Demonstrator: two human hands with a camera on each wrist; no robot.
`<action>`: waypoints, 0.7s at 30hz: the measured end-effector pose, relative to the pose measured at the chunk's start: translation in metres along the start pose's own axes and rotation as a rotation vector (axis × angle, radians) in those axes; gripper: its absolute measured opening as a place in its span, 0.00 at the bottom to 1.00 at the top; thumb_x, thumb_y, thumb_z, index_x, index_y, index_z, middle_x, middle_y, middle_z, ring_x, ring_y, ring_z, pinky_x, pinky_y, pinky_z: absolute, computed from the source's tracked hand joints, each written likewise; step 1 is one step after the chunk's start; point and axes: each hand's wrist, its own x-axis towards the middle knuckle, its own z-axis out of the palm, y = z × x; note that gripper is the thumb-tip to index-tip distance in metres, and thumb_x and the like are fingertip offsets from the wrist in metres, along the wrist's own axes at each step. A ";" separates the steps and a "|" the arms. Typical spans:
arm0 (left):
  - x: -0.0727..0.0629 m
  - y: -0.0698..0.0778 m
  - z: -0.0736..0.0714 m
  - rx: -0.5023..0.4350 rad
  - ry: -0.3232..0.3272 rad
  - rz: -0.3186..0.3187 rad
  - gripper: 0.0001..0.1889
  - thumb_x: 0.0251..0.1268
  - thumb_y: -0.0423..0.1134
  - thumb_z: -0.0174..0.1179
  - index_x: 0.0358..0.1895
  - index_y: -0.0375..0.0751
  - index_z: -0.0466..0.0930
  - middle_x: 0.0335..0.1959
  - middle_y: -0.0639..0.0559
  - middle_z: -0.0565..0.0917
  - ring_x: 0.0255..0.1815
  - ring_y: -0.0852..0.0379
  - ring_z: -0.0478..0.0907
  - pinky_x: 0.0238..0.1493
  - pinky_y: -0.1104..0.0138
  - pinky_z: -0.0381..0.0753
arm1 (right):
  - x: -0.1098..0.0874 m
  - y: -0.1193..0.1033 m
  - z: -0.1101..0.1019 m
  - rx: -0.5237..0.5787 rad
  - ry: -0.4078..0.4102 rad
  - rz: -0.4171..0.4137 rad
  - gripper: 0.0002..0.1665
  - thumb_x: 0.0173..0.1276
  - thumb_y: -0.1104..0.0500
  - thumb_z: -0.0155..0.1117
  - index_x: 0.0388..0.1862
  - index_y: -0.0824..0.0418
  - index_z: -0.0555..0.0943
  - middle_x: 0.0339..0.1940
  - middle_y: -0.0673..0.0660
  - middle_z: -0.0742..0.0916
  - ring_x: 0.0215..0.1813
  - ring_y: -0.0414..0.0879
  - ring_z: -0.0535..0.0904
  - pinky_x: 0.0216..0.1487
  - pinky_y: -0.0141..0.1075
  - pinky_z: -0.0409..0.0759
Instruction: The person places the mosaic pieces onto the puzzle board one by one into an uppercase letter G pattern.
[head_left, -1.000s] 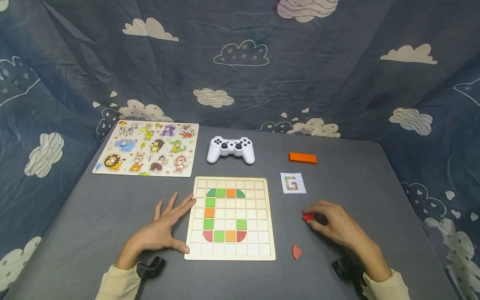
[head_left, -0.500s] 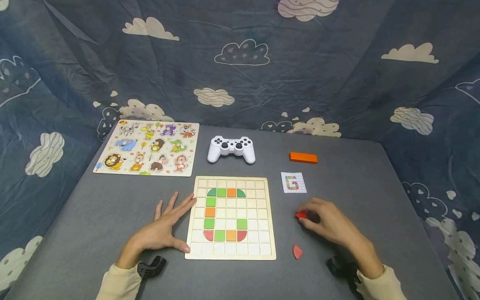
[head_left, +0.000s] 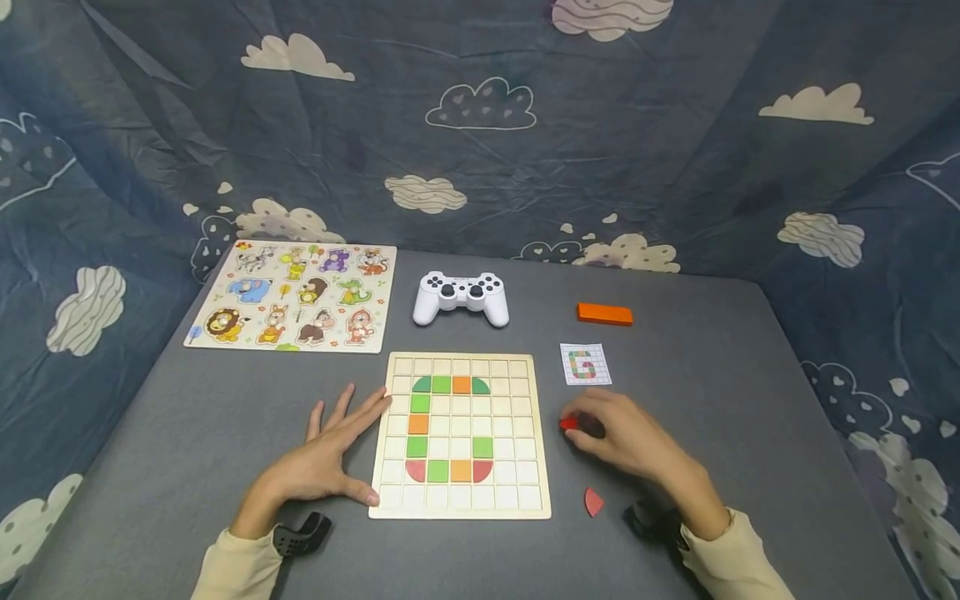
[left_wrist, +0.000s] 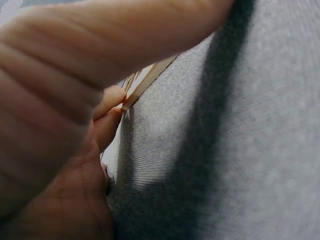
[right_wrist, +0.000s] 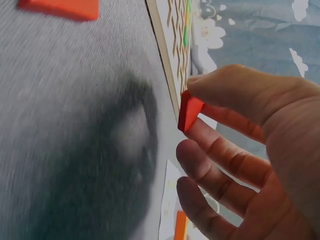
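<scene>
A wooden grid board [head_left: 517, 500] lies mid-table, with green, orange and red tiles [head_left: 438, 472] set in its cells. My left hand [head_left: 318, 462] has its fingers spread, fingertips and thumb at the board's left edge. Between thumb and index finger, my right hand [head_left: 626, 433] pinches a small red tile [right_wrist: 189, 111], just right of the board and above the table. Another red tile, a quarter-circle [head_left: 593, 502], lies on the table nearer the front. Beyond the right hand is a small white card [head_left: 586, 364] printed with a coloured G on a grid.
An animal puzzle board [head_left: 288, 296] lies at the back left. A white game controller [head_left: 461, 300] sits behind the grid board, and an orange block [head_left: 604, 314] is at the back right. Dark cloth with clouds [head_left: 480, 167] rises behind the table.
My right hand has moved left toward the grid board with the red tile pinched in it. My left hand has stayed in place at the board's edge.
</scene>
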 end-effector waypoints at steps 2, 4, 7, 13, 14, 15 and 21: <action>0.000 0.000 0.000 0.000 0.001 0.000 0.69 0.31 0.58 0.81 0.82 0.48 0.50 0.84 0.46 0.46 0.81 0.31 0.24 0.68 0.33 0.16 | 0.003 -0.002 0.001 0.009 0.004 -0.017 0.10 0.61 0.58 0.75 0.42 0.54 0.86 0.38 0.45 0.86 0.35 0.40 0.77 0.37 0.32 0.75; 0.000 0.000 0.000 -0.001 0.002 0.002 0.69 0.31 0.58 0.81 0.82 0.48 0.50 0.84 0.46 0.46 0.81 0.31 0.24 0.68 0.33 0.16 | 0.006 -0.004 0.002 0.018 0.007 -0.033 0.10 0.61 0.59 0.75 0.41 0.55 0.86 0.36 0.45 0.86 0.34 0.40 0.78 0.36 0.31 0.75; 0.000 0.000 0.000 0.000 0.002 0.001 0.69 0.31 0.58 0.81 0.82 0.48 0.50 0.84 0.46 0.46 0.81 0.31 0.24 0.68 0.33 0.17 | 0.011 -0.007 0.002 0.026 -0.002 -0.042 0.10 0.60 0.58 0.75 0.40 0.55 0.86 0.33 0.44 0.85 0.32 0.40 0.78 0.34 0.30 0.75; -0.001 0.001 0.000 -0.003 0.007 0.009 0.68 0.32 0.58 0.81 0.82 0.47 0.49 0.84 0.46 0.46 0.81 0.30 0.24 0.68 0.32 0.17 | 0.020 -0.014 0.002 0.000 -0.032 -0.038 0.06 0.62 0.55 0.75 0.34 0.50 0.84 0.28 0.39 0.83 0.30 0.33 0.75 0.33 0.29 0.75; -0.002 0.001 0.000 -0.004 0.008 0.009 0.68 0.32 0.58 0.81 0.82 0.47 0.49 0.84 0.46 0.46 0.81 0.30 0.24 0.67 0.32 0.17 | 0.021 -0.015 0.002 -0.003 -0.035 -0.040 0.06 0.62 0.55 0.75 0.34 0.50 0.84 0.27 0.39 0.83 0.30 0.32 0.74 0.33 0.29 0.75; -0.002 0.001 0.000 -0.005 0.011 0.015 0.68 0.32 0.58 0.81 0.82 0.46 0.50 0.84 0.45 0.47 0.80 0.29 0.25 0.67 0.32 0.17 | 0.022 -0.016 0.002 -0.005 -0.037 -0.041 0.05 0.63 0.55 0.74 0.34 0.50 0.84 0.28 0.39 0.83 0.30 0.31 0.74 0.34 0.29 0.76; -0.002 0.002 0.000 -0.006 0.006 0.003 0.68 0.31 0.58 0.81 0.82 0.47 0.50 0.84 0.45 0.47 0.81 0.30 0.24 0.67 0.32 0.16 | 0.029 -0.024 0.003 0.000 -0.050 -0.038 0.06 0.66 0.57 0.72 0.41 0.53 0.86 0.31 0.40 0.85 0.32 0.33 0.75 0.37 0.31 0.78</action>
